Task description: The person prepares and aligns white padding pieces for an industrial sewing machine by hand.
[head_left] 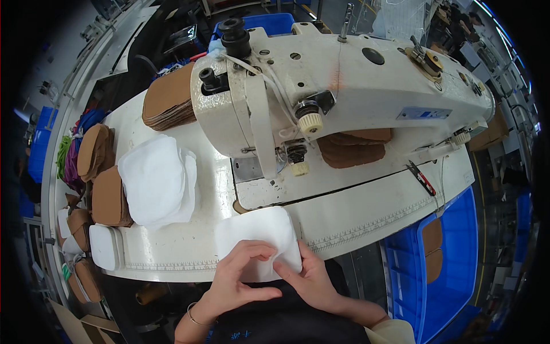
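A white square piece of fabric [252, 221] with rounded corners lies at the table's front edge, puckered in a small fold near its right side. My right hand [315, 284] grips that side, with the thumb on top and the fingers mostly beneath. On the fabric's near part rest the curled fingers of my left hand [232, 281]; its thumb stands well apart, leaving a gap. The white sewing machine [344, 74] stands just beyond, its needle area partly hidden behind its own parts.
At left lie a white fabric stack [152, 183], brown stacks [109, 198] and a small white stack [104, 246]. More brown pieces [355, 152] sit under the machine arm. Red-and-black thread snips [421, 179] lie at right, above a blue bin [458, 246] holding brown pieces.
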`<action>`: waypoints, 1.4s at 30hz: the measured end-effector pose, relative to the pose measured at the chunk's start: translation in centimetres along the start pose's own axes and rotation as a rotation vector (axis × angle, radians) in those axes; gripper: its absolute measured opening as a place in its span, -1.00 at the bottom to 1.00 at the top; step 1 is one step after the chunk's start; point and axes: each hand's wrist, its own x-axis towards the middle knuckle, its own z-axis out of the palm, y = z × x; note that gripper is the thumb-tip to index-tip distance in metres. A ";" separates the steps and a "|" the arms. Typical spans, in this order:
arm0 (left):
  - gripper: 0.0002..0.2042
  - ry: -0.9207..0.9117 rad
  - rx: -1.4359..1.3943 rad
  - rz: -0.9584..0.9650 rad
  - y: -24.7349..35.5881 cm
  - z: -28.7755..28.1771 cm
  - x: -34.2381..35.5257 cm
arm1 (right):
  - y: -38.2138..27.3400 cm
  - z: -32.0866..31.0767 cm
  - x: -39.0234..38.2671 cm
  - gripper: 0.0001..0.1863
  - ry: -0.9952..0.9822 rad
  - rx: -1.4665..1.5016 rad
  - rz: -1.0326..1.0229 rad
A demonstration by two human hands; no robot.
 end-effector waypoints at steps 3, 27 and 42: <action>-0.53 0.081 0.330 0.133 0.9 1.3 -0.2 | -0.2 0.2 0.1 -0.66 -0.003 -0.017 0.009; -0.63 -0.041 0.596 0.311 1.1 0.5 0.2 | 1.2 -0.5 -0.4 -0.37 -0.251 0.467 0.040; -0.81 -0.016 0.124 -0.009 0.0 -1.0 0.3 | 0.4 -1.5 -0.4 -0.61 -0.193 0.145 0.175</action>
